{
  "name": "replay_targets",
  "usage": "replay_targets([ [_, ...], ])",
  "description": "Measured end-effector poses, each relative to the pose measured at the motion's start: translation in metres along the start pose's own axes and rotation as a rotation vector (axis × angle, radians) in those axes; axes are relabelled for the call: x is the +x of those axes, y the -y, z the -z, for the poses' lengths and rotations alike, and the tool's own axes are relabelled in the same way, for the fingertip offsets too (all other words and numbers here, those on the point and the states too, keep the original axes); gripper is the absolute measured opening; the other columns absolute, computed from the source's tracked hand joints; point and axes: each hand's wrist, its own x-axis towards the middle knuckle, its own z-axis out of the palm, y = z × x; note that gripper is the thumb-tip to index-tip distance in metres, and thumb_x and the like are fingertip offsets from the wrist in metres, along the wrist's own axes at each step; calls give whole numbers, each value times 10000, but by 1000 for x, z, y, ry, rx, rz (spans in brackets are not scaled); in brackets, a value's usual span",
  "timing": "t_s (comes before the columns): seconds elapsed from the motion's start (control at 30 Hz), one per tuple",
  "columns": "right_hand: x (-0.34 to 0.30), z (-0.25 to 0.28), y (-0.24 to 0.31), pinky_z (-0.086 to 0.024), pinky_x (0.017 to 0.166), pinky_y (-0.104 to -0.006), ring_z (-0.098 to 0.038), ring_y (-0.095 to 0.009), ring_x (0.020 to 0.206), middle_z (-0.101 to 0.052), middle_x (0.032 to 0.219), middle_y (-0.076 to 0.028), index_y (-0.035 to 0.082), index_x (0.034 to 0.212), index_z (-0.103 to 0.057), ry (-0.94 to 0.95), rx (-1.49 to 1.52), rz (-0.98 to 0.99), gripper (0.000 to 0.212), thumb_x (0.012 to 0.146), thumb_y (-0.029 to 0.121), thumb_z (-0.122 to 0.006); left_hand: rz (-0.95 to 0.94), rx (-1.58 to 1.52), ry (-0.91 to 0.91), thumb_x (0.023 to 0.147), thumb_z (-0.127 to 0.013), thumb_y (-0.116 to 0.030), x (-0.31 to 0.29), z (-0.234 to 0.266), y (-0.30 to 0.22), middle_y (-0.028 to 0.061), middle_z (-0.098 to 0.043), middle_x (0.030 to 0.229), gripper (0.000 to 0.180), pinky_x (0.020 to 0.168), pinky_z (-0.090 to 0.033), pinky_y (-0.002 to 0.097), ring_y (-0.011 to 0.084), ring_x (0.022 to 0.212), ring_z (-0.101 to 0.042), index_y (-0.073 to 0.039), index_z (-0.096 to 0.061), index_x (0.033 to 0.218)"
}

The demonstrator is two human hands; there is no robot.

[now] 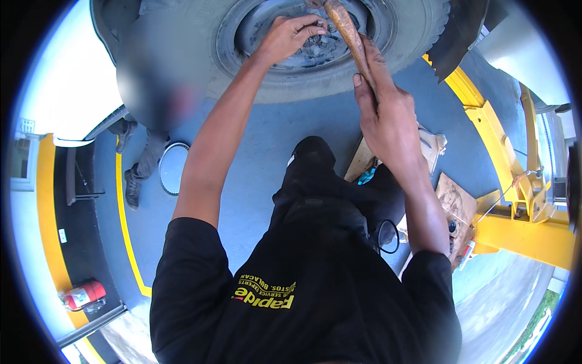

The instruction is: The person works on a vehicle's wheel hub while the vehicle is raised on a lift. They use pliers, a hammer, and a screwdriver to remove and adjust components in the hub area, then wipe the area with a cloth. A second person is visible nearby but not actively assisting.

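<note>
Left hand (288, 37) curls fingers at centre of the wheel (309, 59), pinch unclear; right hand (385, 112) grips a wooden handle (347, 30) before the wheel's right side, best steered clear of the left.

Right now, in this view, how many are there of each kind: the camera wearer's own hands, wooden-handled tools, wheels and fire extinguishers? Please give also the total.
Own hands: 2, left hand and right hand
Wooden-handled tool: 1
Wheel: 1
Red fire extinguisher: 1
Total: 5
</note>
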Motion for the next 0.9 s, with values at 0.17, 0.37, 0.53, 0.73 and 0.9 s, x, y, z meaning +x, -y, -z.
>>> replay_targets([
  [0.17, 8, 1, -24, -583, 839, -482, -662, -544, 1069, -706, 1072, -354, 93, 1628, -457, 32, -69, -8, 556, 1093, 126, -607, -73, 79, -10, 1038, -742, -353, 9, 2, 13, 103, -801, 903, 292, 768, -553, 395, 228, 720, -681, -137, -799, 1226],
  [0.37, 4, 2, -40, -579, 890, -471, -666, -531, 1104, -709, 1133, -354, 79, 1609, -482, 1, -98, 1, 519, 1109, 163, -595, 18, 128, 91, 1041, -736, -344, 16, -2, 1, 96, -813, 968, 277, 820, -565, 384, 228, 805, -727, -157, -797, 1237],
  [0.53, 8, 6, -27, -574, 897, -457, -677, -525, 1109, -706, 1128, -355, 73, 1584, -513, -39, -19, -4, 497, 1108, 180, -607, -67, 26, 44, 1047, -730, -339, 10, 0, 11, 99, -810, 972, 274, 821, -558, 378, 222, 800, -707, -156, -797, 1239],
  [0.73, 12, 4, -39, -573, 891, -464, -676, -531, 1106, -703, 1133, -359, 71, 1563, -540, -6, -56, -23, 476, 1106, 183, -613, -83, 114, 48, 1044, -731, -361, 18, -1, 15, 132, -771, 872, 288, 764, -536, 399, 209, 719, -661, -162, -799, 1241],
  [0.9, 6, 4, -30, -574, 870, -458, -684, -531, 1079, -705, 1101, -352, 72, 1562, -539, -99, 44, 6, 475, 1107, 186, -611, -96, 63, 54, 1038, -732, -391, 18, -7, 21, 154, -731, 816, 317, 716, -514, 423, 222, 658, -616, -161, -800, 1246],
])
